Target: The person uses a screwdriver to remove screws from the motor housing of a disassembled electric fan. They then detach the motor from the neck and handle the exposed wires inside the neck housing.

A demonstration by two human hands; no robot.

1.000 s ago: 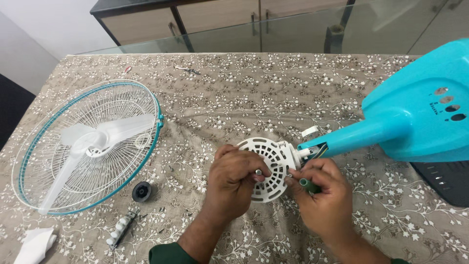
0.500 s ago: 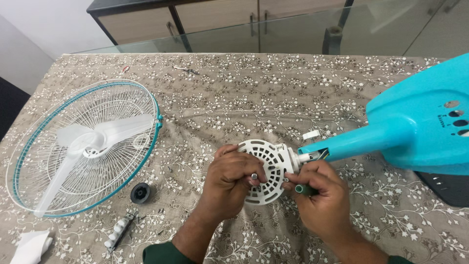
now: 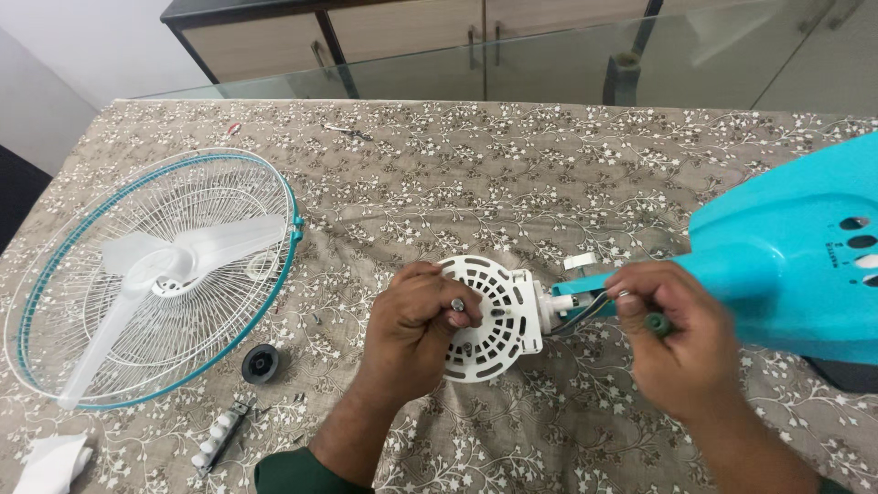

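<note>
Left hand (image 3: 416, 320) has its grip closed on the white motor cover (image 3: 489, 316), thumb at the shaft, near the surface's front edge. Right hand (image 3: 681, 334), just beside the teal fan neck (image 3: 594, 284), pinches a green-handled tool (image 3: 657, 322).

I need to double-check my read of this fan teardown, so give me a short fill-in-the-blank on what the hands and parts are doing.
1. The left hand grips the white vented ____ housing.
2. The right hand holds a tool with a ____ handle.
3. The fan guard with its blade lies to the ____ of the housing.
4. The fan stand is coloured ____.

Missing words: motor; green; left; turquoise
</note>
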